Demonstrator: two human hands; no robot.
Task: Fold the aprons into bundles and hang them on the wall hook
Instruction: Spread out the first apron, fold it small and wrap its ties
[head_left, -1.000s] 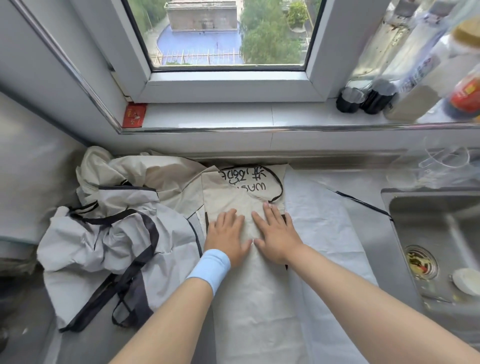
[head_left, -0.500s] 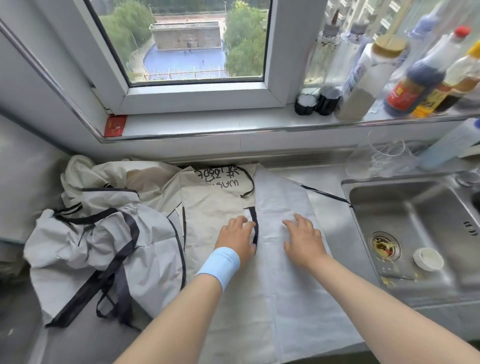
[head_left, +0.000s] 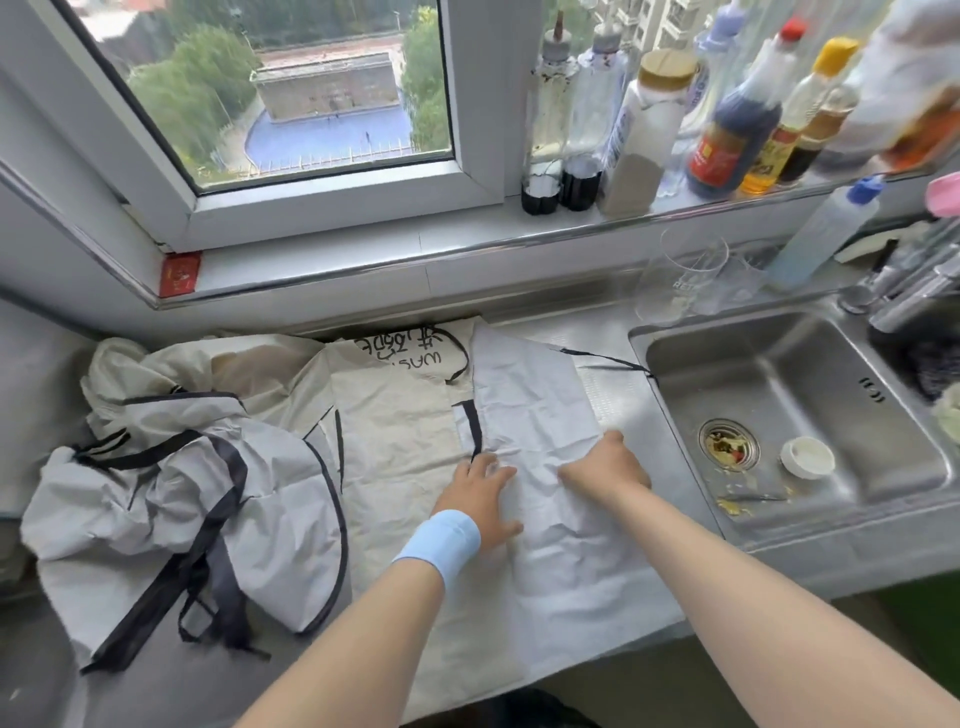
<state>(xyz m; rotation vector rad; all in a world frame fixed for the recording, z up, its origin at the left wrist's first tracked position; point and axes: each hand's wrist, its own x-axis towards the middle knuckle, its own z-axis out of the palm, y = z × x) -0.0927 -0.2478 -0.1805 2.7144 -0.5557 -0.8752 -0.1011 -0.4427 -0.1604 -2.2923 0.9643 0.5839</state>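
- While the black-trimmed cream cloth apron (head_left: 395, 441) lies flat left of the steel sink (head_left: 769, 374), its long axis runs along the sink's rim.
- Left hand (head_left: 478, 499) presses it, fingers spread.
- Right hand (head_left: 605, 467), nearer the sink, curls on its white fold (head_left: 530, 395); grip uncertain.

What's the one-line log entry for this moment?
stage: folding white apron | left hand: flat on it | right hand: gripping it | pile: unfolded, left
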